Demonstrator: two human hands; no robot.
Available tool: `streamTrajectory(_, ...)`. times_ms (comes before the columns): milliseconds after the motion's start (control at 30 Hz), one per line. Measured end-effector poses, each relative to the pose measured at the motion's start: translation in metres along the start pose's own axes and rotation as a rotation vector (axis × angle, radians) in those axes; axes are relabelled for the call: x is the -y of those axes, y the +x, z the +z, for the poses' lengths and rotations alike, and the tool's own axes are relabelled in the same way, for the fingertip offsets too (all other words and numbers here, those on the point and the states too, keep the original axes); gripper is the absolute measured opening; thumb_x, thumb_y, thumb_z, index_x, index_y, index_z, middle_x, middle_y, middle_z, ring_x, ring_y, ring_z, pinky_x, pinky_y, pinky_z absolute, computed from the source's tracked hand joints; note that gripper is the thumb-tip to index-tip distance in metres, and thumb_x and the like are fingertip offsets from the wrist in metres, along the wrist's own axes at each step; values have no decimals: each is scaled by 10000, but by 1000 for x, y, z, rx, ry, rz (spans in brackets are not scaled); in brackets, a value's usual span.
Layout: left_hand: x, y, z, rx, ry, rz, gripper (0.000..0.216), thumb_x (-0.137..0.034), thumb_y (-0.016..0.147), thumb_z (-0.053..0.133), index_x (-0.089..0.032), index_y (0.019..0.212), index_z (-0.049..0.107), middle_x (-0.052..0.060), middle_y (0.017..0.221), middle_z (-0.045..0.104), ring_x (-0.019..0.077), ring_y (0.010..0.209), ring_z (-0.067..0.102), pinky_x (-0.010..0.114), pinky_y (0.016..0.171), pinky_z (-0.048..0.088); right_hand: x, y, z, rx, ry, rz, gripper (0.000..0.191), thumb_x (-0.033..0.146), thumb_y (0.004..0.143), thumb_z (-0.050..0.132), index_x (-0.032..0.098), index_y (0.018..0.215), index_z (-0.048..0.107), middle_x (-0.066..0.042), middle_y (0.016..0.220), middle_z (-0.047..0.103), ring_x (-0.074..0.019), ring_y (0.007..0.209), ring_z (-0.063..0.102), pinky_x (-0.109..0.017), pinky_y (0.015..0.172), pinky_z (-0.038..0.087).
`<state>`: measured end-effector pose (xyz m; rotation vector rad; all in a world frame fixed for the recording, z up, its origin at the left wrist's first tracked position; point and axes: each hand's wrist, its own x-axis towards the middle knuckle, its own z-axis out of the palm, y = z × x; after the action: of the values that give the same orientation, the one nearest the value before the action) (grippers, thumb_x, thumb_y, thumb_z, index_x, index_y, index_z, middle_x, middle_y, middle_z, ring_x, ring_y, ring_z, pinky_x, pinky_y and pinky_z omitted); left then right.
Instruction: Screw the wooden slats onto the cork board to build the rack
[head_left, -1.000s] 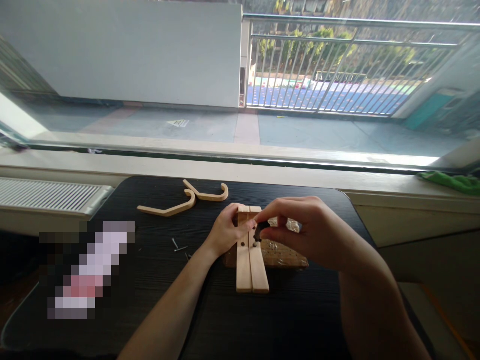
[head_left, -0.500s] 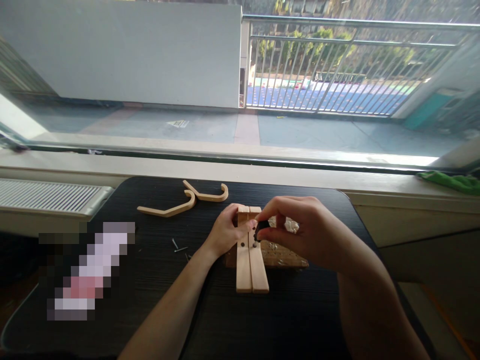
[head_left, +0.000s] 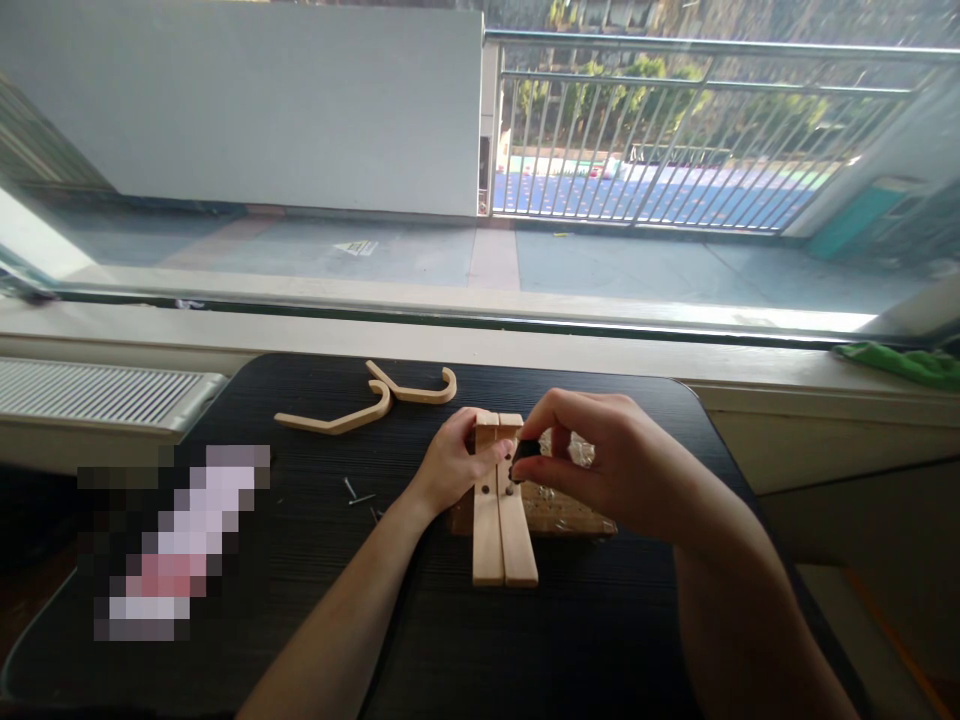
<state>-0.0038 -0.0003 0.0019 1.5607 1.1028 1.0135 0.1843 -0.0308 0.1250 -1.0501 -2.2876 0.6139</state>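
Between the hands, pointing lengthwise to the near edge of the table (head_left: pixel 615 620), the strips (head_left: pixel 487 545) were gripped near their far end by the left hand (head_left: pixel 448 462), while a black tool (head_left: pixel 528 455) was pinched over their right side by the right hand (head_left: pixel 600 452).

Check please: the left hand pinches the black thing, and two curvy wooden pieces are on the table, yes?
Not the left hand: the head view shows the right hand pinching the black thing. Two curvy wooden pieces are on the table.

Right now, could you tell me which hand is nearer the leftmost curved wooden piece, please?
Left. The left hand is right of that curved piece; the right hand is farther right.
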Motion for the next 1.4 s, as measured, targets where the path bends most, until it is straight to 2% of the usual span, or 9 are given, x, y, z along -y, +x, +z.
streamTrajectory(333, 1, 0, 0, -1, 5, 8, 193, -292, 743, 736, -187, 809, 589, 32, 836, 665, 190, 810, 620, 300, 739, 503, -2, -1, 2, 11, -7, 38, 197, 360, 859, 710, 194, 887, 607, 32, 671, 609, -101, 564, 549, -213, 544, 388)
streamTrajectory(700, -2, -1, -1, -5, 20, 21, 148, -239, 746, 711, -184, 797, 584, 26, 799, 652, 192, 791, 619, 298, 711, 511, 2, 2, 5, -48, 70, -82, 109, 209, 864, 707, 200, 925, 617, 33, 765, 653, -85, 629, 579, -193, 606, 431)
streamTrajectory(900, 5, 0, -1, -17, 49, 36, 126, -189, 731, 684, -183, 818, 593, 3, 777, 627, 178, 782, 608, 286, 721, 497, 5, 2, 6, -6, 94, -90, 138, 138, 877, 630, 191, 1003, 644, 10, 828, 695, -95, 665, 615, -206, 649, 458)
streamTrajectory(1067, 5, -1, 0, -3, 48, 45, 130, -161, 718, 661, -180, 813, 573, 3, 792, 622, 170, 778, 591, 288, 735, 484, 5, 1, 5, -13, 78, -60, 144, 129, 876, 608, 181, 1000, 657, 25, 752, 676, -95, 642, 611, -202, 614, 437)
streamTrajectory(1267, 0, -1, -2, 0, 67, 66, 179, -157, 672, 700, -179, 792, 569, 11, 812, 612, 183, 801, 579, 305, 752, 469, 3, -1, 2, 42, 139, -122, 271, 85, 893, 597, 223, 1117, 660, 31, 846, 696, -69, 678, 599, -165, 638, 436)
streamTrajectory(1400, 2, -1, -2, 9, 38, 72, 153, -153, 703, 678, -186, 782, 551, 13, 796, 615, 187, 804, 583, 314, 757, 477, 3, 0, 0, 52, 159, -115, 193, 105, 895, 624, 202, 1051, 683, 27, 877, 716, -57, 684, 602, -144, 655, 442)
